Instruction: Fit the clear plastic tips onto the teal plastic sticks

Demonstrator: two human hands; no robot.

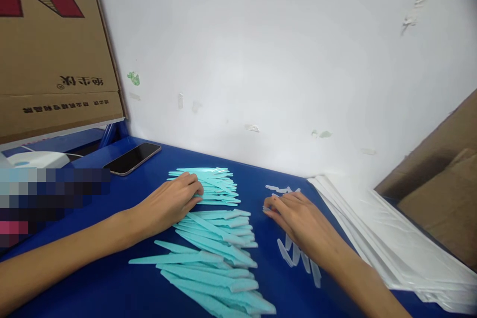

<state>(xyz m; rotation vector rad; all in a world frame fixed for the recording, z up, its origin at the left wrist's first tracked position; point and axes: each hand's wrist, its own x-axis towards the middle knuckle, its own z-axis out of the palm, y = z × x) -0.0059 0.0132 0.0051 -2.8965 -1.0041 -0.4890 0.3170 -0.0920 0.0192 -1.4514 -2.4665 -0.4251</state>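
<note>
Slim turquoise sticks, shaped like eyebrow razors [208, 258], lie in rows down the middle of the blue table. My left hand [181, 198] rests on the left side of the far row [218, 186], its fingers curled down onto the razors. Whether one is pinched under the fingertips is hidden. To the right, my right hand [294, 213] is closed, thumb against fingers, with the end of a small translucent piece like a blade cap showing at the fingertips. Several more translucent caps [296, 253] lie beneath and beside that hand, a few of them just beyond it.
A phone [133, 158] lies at the back left, near a white rounded object [39, 160]. White plastic sheets or bags [387, 243] are stacked along the right. Cardboard [439, 198] stands behind them, and a large carton [55, 49] is at upper left. A white wall [261, 59] borders the table.
</note>
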